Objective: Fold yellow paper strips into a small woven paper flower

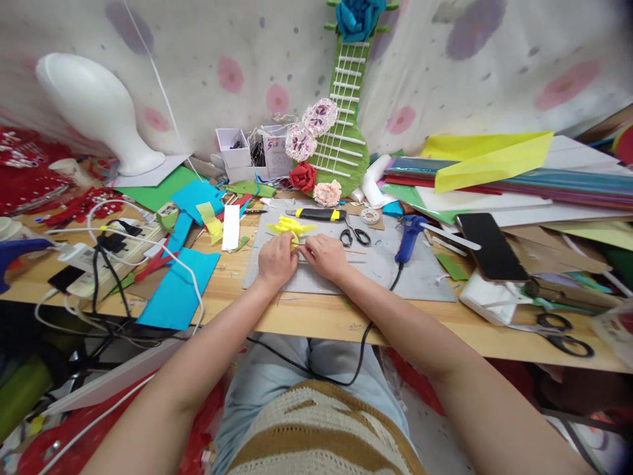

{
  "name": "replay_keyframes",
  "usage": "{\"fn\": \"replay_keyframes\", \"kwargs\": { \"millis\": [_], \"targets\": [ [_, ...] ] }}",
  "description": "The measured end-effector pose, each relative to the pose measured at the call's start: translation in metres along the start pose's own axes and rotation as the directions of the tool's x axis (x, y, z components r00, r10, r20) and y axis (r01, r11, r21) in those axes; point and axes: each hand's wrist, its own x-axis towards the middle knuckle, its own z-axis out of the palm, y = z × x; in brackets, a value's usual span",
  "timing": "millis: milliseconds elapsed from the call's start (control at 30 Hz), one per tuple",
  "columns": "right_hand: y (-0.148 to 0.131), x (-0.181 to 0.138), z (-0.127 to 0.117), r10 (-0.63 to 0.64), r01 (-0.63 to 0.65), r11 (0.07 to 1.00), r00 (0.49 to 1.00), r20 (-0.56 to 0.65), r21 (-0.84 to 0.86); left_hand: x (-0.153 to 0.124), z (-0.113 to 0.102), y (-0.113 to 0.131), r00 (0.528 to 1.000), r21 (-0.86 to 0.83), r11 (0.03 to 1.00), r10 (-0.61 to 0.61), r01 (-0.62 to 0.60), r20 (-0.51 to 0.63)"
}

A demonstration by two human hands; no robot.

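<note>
Close together over the grey mat, both my hands work with fingers closed. My left hand pinches a small yellow paper strip near its thumb. Beside it, the fingertips of my right hand are pressed together; what they grip is too small and covered to make out. Just beyond my left hand lies a yellow paper piece with a ruffled, flower-like middle. A thin stick shows to the right of my right hand.
A utility knife, small scissors and a tape roll lie beyond my hands. On the right are a blue glue gun with a trailing cord and a phone. A green paper guitar stands behind.
</note>
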Motion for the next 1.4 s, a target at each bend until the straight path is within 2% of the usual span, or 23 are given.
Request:
{"fn": "replay_keyframes", "kwargs": {
  "millis": [333, 667, 900, 1033, 1133, 1400],
  "targets": [
    [0.005, 0.000, 0.002, -0.101, 0.101, 0.992, 0.995, -0.008, 0.077, 0.001, -0.005, -0.002, 0.993, -0.029, 0.996, 0.081, -0.084, -0.089],
    [0.010, 0.001, -0.005, -0.109, 0.109, 0.994, 0.994, 0.013, 0.031, -0.006, -0.017, -0.002, 0.993, -0.025, 0.999, 0.045, -0.048, -0.114],
    [0.011, 0.001, -0.003, -0.144, 0.144, 0.989, 0.990, -0.009, 0.031, -0.003, -0.013, -0.002, 0.986, -0.039, 0.995, 0.089, -0.096, -0.144],
    [0.011, 0.002, -0.002, -0.203, 0.202, 0.975, 0.979, -0.002, 0.089, -0.002, -0.012, -0.002, 0.982, -0.096, 0.983, 0.145, -0.158, -0.124],
    [0.009, 0.002, -0.001, -0.227, 0.223, 0.968, 0.974, 0.020, 0.115, -0.002, -0.013, -0.001, 0.986, -0.126, 0.980, 0.142, -0.152, -0.087],
    [0.008, 0.001, 0.001, -0.133, 0.129, 0.986, 0.990, 0.041, 0.105, -0.003, -0.012, 0.001, 0.998, -0.145, 0.988, 0.058, -0.057, 0.000]
  ]
}}
